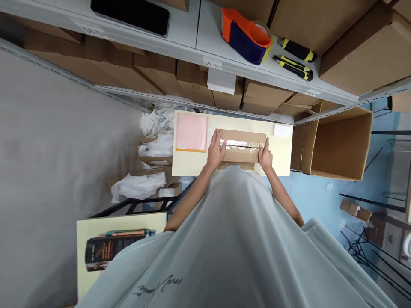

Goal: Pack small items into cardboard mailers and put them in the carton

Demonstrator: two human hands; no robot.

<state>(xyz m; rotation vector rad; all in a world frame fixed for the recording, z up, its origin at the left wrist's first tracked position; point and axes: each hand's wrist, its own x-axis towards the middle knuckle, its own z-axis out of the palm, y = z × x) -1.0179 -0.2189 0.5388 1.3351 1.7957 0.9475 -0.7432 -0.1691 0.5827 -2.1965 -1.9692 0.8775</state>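
Observation:
A small brown cardboard box [242, 157] with shiny clear tape along its top seam lies over the pale yellow table [192, 164]. My left hand [216, 149] grips its left end, thumb on the taped top. At the opposite end, my right hand [265, 156] holds the box the same way, with fingers along its side. Another piece of taped cardboard [247, 166] shows between the box and my shirt, partly hidden. To the left of my left hand is a pink sheet or pad [192, 131] with an orange edge.
Above the table, a metal shelf [186, 40] carries a phone [131, 16], an orange and blue tape dispenser [245, 36], yellow-black cutters [297, 50] and cartons. A large open carton [342, 145] stands right. White plastic bags [139, 187] and a side table with books [109, 250] are left.

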